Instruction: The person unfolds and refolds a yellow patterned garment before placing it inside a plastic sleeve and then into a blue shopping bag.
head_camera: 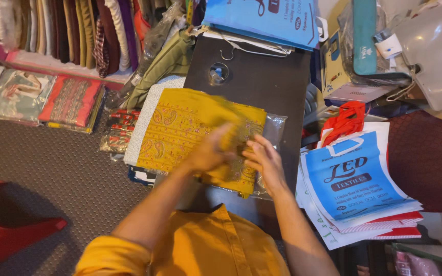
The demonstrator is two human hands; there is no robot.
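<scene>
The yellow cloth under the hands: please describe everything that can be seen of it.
The yellow cloth is a folded mustard fabric with a red and pink paisley border pattern. It lies flat on the dark table, partly over a clear plastic sleeve. The left hand and right hand both touch its near right part, where the picture is blurred.

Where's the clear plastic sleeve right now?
In the head view, the clear plastic sleeve lies on the dark table, under the mustard embroidered cloth, showing right of it, beyond the right hand.
</scene>
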